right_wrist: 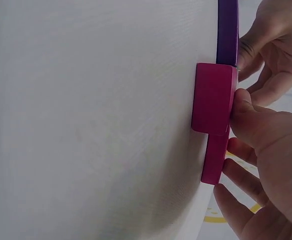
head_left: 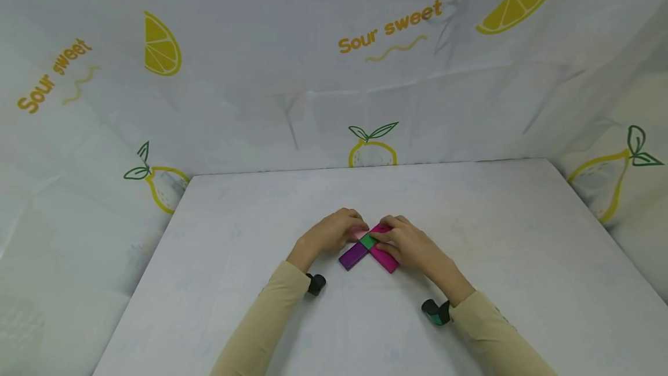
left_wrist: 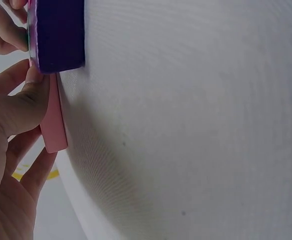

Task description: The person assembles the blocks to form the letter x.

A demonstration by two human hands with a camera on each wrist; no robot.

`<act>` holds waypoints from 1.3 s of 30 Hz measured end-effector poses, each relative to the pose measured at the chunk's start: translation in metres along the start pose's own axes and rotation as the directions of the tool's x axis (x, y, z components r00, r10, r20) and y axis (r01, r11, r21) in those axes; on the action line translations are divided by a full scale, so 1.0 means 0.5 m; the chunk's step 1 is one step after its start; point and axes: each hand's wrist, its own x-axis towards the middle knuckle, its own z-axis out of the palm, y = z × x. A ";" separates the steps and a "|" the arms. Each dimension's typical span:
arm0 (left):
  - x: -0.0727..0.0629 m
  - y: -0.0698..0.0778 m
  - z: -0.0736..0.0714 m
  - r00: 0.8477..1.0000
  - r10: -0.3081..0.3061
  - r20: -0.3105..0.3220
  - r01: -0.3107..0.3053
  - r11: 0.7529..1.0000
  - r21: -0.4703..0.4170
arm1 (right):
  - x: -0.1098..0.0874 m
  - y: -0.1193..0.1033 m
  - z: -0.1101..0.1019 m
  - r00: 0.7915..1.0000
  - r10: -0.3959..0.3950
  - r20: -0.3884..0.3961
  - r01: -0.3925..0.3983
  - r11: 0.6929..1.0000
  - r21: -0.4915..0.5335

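Flat colored blocks lie in a cross at the middle of the white table: a purple block, a small green block, a magenta block and a pale pink block. My left hand pinches the pink block, thumb on its face, beside the purple block. My right hand grips the magenta block with thumb and fingers. A second magenta piece sticks out beside it, and the purple block lies beyond.
White cloth walls printed with lemons and "Sour sweet" enclose the table at the back and both sides. Small black devices sit on my left wrist and my right wrist. Beige sleeves cover both forearms.
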 end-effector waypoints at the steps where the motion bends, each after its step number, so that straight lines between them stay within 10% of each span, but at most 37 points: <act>1: 0.000 0.000 0.000 1.000 -0.002 0.002 0.002 1.000 -0.001 | 0.000 0.000 -0.001 1.000 0.004 0.002 -0.004 1.000 0.004; 39: -0.017 0.001 -0.011 0.999 -0.033 0.025 0.032 0.999 0.027 | -0.001 -0.002 -0.002 1.000 0.011 0.009 -0.011 1.000 -0.002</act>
